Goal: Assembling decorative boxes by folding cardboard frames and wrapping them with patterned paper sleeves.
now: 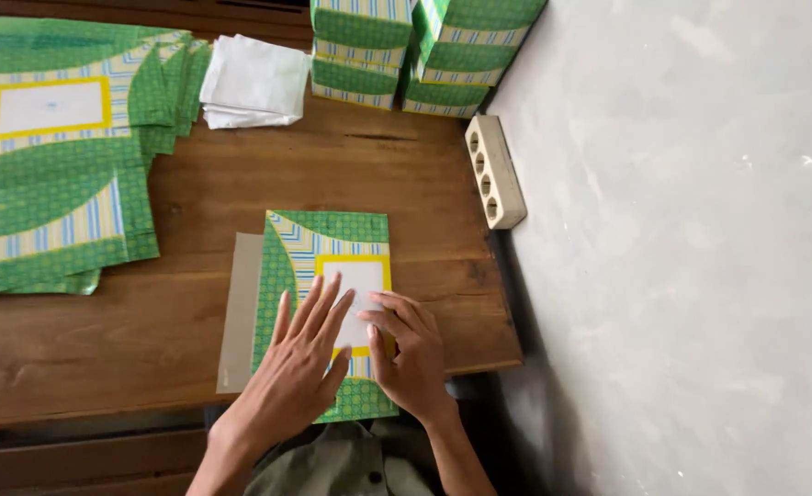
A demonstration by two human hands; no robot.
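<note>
A green patterned carton with a yellow-framed white panel lies flat near the front edge of the wooden table, a grey flap sticking out on its left. My left hand rests flat on it, fingers spread and pointing away from me. Beside it, my right hand presses down on the carton's right part with fingers slightly curled over the white panel. Neither hand grips anything.
A stack of flat unfolded green cartons covers the table's left. White folded sheets lie at the back. Finished green boxes are piled at the back right. A beige power strip lies along the grey wall.
</note>
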